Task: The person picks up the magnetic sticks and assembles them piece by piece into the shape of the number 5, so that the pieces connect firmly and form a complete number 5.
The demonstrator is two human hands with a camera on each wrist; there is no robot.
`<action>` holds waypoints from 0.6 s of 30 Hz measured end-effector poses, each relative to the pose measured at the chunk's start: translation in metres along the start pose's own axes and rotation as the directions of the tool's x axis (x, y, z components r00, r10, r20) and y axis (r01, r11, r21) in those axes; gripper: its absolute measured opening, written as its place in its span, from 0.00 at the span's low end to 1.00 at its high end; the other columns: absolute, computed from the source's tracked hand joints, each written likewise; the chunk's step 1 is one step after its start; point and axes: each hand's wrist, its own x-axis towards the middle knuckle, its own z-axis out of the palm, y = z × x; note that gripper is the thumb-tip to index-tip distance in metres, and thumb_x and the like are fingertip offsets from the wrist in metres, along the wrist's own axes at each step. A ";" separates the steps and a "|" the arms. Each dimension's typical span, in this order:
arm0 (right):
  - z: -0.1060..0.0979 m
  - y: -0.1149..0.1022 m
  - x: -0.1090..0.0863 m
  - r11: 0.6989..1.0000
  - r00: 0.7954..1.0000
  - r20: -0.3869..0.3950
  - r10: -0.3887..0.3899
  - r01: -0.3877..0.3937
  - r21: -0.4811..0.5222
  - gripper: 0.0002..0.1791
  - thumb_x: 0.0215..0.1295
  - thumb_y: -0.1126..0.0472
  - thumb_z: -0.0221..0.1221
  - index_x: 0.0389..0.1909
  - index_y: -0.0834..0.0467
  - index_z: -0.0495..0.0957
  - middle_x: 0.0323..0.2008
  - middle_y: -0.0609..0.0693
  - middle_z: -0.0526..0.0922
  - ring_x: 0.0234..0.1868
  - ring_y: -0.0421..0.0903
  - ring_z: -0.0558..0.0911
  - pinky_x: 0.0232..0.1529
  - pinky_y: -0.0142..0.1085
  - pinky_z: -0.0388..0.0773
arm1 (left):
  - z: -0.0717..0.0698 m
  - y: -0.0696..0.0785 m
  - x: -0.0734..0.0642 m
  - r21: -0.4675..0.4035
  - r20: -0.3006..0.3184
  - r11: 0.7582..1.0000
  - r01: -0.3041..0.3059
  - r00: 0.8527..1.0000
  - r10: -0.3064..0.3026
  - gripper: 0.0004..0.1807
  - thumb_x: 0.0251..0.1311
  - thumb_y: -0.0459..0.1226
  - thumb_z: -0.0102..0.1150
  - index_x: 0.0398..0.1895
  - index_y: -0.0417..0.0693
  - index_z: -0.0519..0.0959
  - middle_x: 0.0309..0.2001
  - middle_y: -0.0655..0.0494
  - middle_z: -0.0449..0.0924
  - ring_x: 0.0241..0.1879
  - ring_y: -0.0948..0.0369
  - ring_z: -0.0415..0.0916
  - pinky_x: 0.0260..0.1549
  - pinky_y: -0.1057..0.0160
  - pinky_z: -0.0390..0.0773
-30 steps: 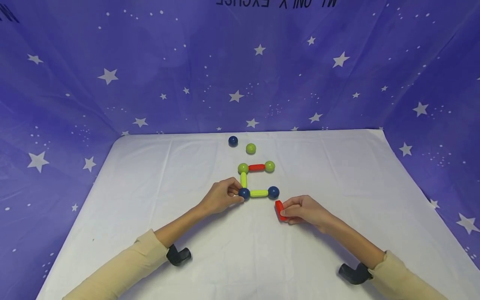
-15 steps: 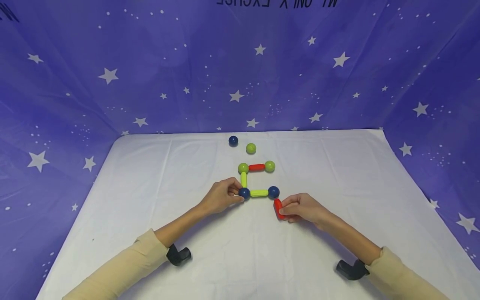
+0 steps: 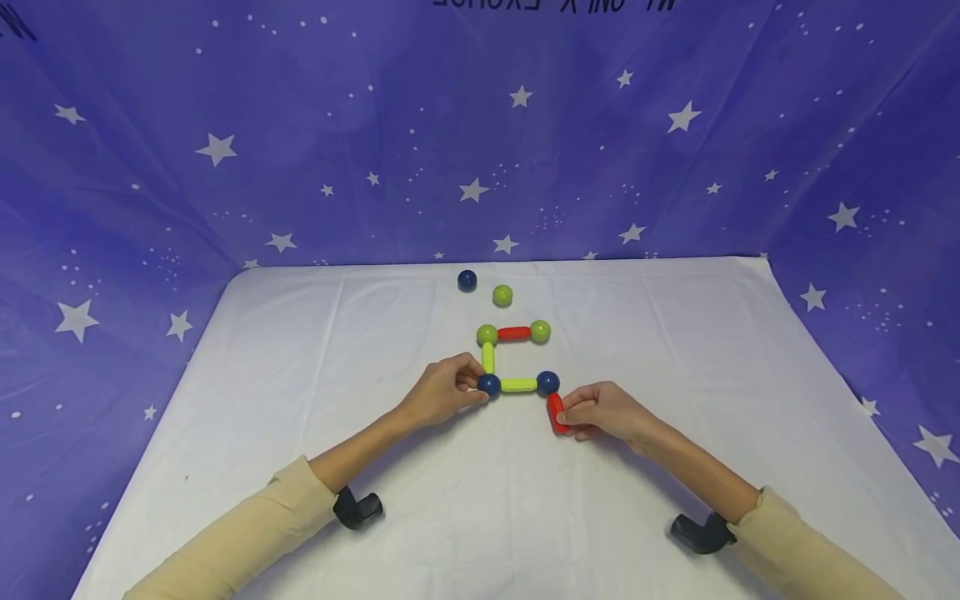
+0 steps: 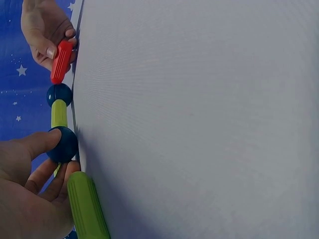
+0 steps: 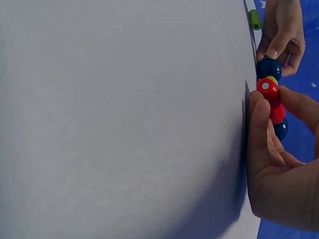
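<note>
The near right stick (image 3: 556, 413) is red with lengthwise ridges, the far stick (image 3: 513, 333) also red. The left stick (image 3: 488, 358) and near middle stick (image 3: 518, 385) are yellow-green. The near left ball (image 3: 489, 386), near right ball (image 3: 547, 382) and farthest ball (image 3: 467, 281) are dark blue; the other balls (image 3: 540, 332) are green. White covers the desk (image 3: 300, 375). White stars and dots pattern the violet-blue curtain (image 3: 420, 75); its letters (image 3: 660, 4) are black. Both sleeves (image 3: 232, 533) are beige.

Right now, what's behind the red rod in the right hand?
Just beyond the red rod, the head view shows a dark blue ball. There, the cloth directly beneath the right hand is covered.
</note>
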 end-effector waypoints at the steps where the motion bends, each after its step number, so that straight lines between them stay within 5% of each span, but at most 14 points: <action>1: 0.000 0.000 0.000 1.000 1.000 0.002 -0.002 0.002 -0.002 0.16 0.59 0.65 0.68 0.45 0.69 0.80 0.35 0.56 0.87 0.34 0.46 0.85 0.35 0.34 0.83 | 0.000 0.000 0.000 -0.002 0.001 1.000 0.001 1.000 -0.001 0.14 0.55 0.30 0.72 0.43 0.39 0.80 0.37 0.54 0.83 0.38 0.62 0.79 0.41 0.65 0.79; 18: 0.001 -0.002 0.002 1.000 1.000 -0.001 -0.002 0.002 0.009 0.16 0.59 0.64 0.69 0.44 0.69 0.80 0.34 0.56 0.87 0.33 0.46 0.85 0.35 0.34 0.83 | 0.000 0.001 0.000 0.007 -0.003 1.000 -0.004 1.000 0.004 0.14 0.54 0.30 0.73 0.43 0.39 0.80 0.36 0.54 0.82 0.36 0.63 0.78 0.39 0.65 0.78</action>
